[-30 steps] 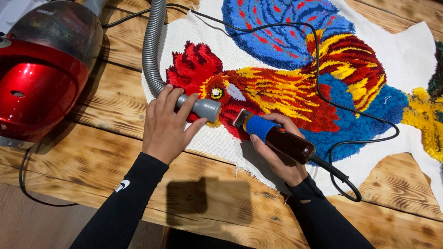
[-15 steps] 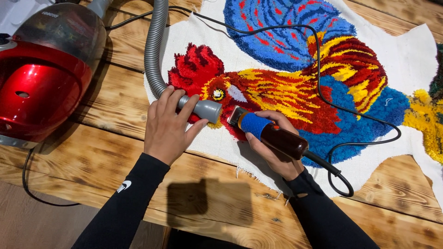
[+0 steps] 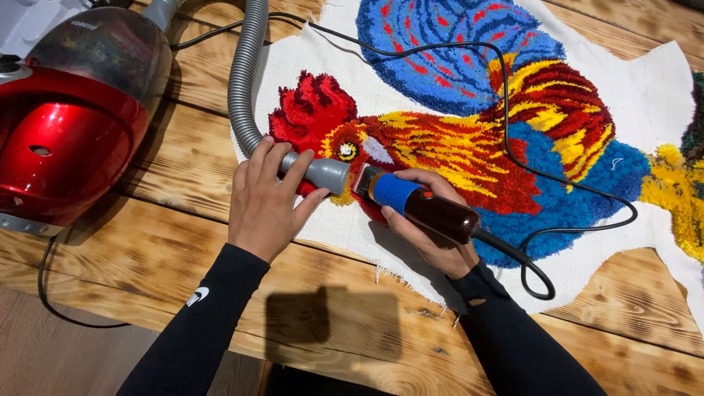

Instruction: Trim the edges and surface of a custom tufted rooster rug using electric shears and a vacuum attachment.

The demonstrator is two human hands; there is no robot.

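At the far left of the scorched, planked wooden tabletop (image 3: pixel 176 242) a glossy red canister vacuum cleaner with a dark smoked lid (image 3: pixel 70 117) is seen, its thin black mains cord (image 3: pixel 51 293) looping over the near edge. From it a ribbed grey flexible vacuum hose (image 3: pixel 242 81) is led down to a smooth grey plastic nozzle (image 3: pixel 323 174), which is gripped from above by the left hand (image 3: pixel 265 202), the fingers curled over the tube and the thumb spread out along its near side; the nozzle tip is laid on the pile just below the rooster's eye. Directly to the right, almost touching the nozzle, a corded electric trimmer with a blue band and a dark brown barrel (image 3: pixel 425 209) is clasped from beneath by the right hand (image 3: pixel 433 238), fingers wrapped round the body, its cutting head set on the pile at the rooster's throat. Both tools are judged light and rigid, best held round their barrels, though a pull from the springy hose and the trailing black trimmer cable (image 3: pixel 513 147) would be felt. Under both lies a tufted rooster-shaped rug in red, yellow, orange and blue yarn on white backing cloth (image 3: pixel 469 139), spread flat towards the right; it is judged soft, limp and easily rucked, with fraying edges, so it would be better pressed flat than lifted.
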